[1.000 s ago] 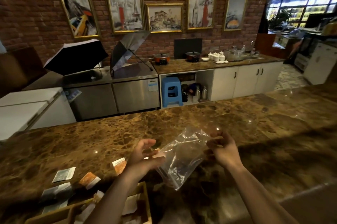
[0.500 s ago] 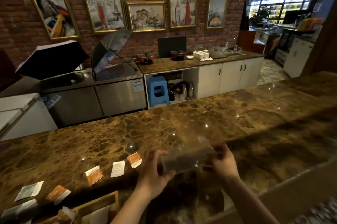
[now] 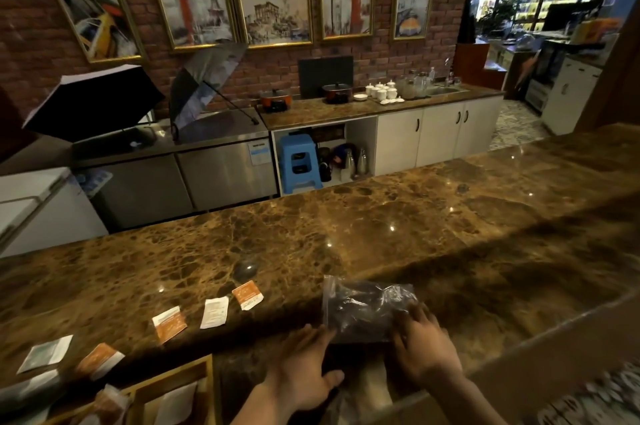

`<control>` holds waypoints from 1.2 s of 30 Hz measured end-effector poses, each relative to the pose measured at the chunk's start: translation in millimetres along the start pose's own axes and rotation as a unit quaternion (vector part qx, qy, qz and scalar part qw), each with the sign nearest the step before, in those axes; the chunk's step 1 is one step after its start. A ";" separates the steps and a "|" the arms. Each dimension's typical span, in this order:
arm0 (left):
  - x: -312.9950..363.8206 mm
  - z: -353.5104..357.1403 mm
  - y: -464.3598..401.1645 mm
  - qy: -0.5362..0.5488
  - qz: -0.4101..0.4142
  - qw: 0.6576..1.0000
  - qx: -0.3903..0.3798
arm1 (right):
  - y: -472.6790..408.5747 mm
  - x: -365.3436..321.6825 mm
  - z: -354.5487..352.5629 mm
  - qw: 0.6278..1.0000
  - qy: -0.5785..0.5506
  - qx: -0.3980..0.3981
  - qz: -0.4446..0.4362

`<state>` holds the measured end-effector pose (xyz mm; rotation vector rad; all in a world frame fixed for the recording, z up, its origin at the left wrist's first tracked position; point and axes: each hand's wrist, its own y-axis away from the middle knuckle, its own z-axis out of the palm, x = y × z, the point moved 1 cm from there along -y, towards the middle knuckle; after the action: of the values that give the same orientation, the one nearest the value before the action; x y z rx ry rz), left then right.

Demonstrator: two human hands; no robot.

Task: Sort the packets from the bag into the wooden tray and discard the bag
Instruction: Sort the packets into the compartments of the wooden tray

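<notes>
The clear plastic bag (image 3: pixel 363 307) lies crumpled and flattened on the marble counter (image 3: pixel 346 234). My right hand (image 3: pixel 424 345) presses on its right end with fingers spread. At the bag's near left corner my left hand (image 3: pixel 304 362) lies palm down, fingertips on the edge. Left of the bag, loose packets lie on the counter: an orange packet (image 3: pixel 247 295), a white packet (image 3: pixel 214 312), another orange packet (image 3: pixel 169 322), then a pale packet (image 3: pixel 46 353) and an orange one (image 3: pixel 98 360). The wooden tray (image 3: pixel 207 386) sits at the bottom left with several packets inside.
The counter's near edge runs diagonally just right of my right arm, with floor beyond it. Bare marble stretches ahead and to the right. Behind the counter are steel fridges, open umbrellas, a blue stool (image 3: pixel 299 163) and white cabinets.
The bag was held up in the air between both hands; now it is down on the counter under them. The view has swung right, so the packets and tray sit further left.
</notes>
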<state>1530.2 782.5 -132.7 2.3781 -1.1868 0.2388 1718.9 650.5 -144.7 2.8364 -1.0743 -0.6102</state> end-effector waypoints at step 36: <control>-251.0 -37.7 244.4 0.066 -0.137 0.950 0.274 | 80.6 -373.0 104.0 0.922 -0.036 -0.074 -0.378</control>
<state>1185.7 852.4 -107.6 2.9069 -0.7822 0.6974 1374.9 840.0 -97.3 3.0337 0.1249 -0.7816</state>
